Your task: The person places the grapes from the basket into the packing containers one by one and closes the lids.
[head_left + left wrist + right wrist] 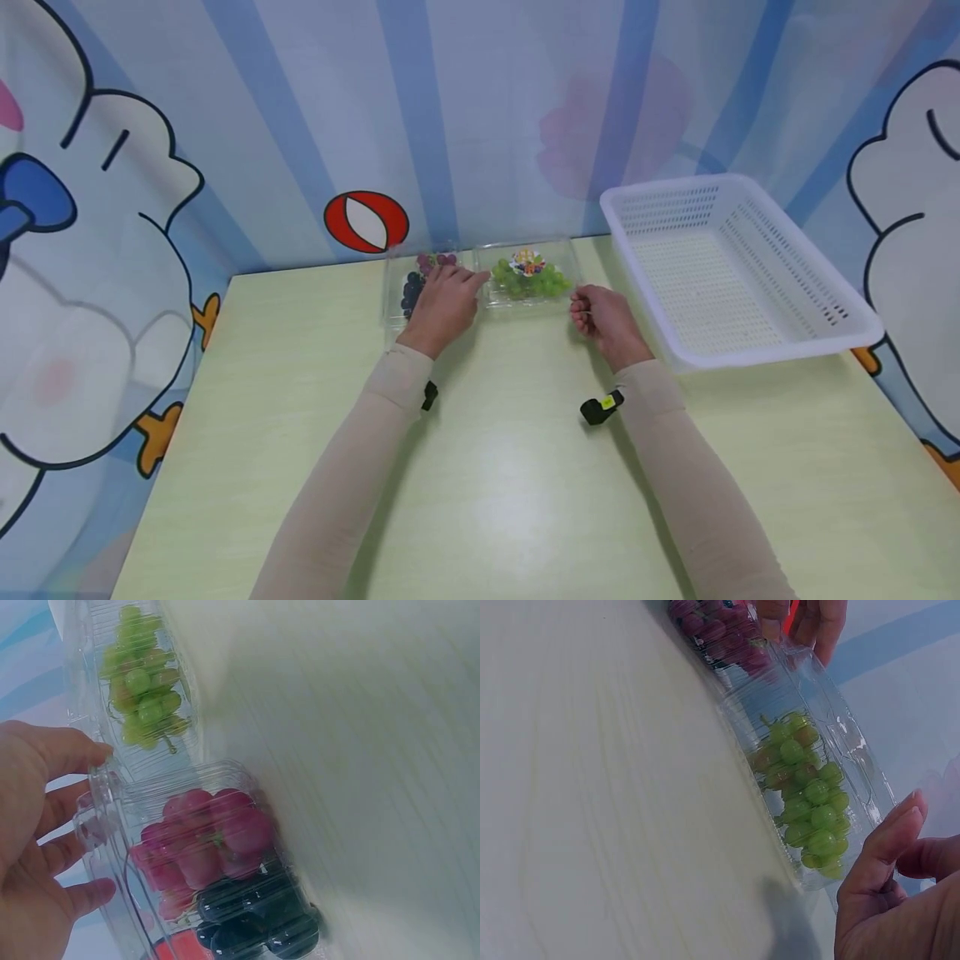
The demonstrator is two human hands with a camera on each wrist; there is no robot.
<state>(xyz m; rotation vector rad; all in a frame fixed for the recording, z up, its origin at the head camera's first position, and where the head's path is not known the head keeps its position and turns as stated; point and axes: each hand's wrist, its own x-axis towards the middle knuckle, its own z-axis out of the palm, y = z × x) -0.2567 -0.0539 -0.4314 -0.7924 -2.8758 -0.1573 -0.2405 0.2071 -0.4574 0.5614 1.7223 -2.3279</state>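
Observation:
Two clear plastic boxes stand side by side against the back wall. The left box [214, 776] holds red grapes [217, 836] and black grapes [255, 915]; the right box [746, 712] holds green grapes [810, 795] under a lid with a colourful sticker [527, 263]. My left hand [446, 307] reaches over the left box, its index finger pointing toward the right box. In the left wrist view its fingertips touch the left box's rim, thumb apart. My right hand [607, 321] has curled fingers at the right box's right edge, seemingly pinching it; fingertips partly hide the contact.
A white perforated plastic basket [678, 354] stands at the right of the pale wooden table [495, 483], beside my right hand. Behind the table hangs a blue striped cartoon backdrop [487, 125]. Each wrist wears a small black camera [600, 408].

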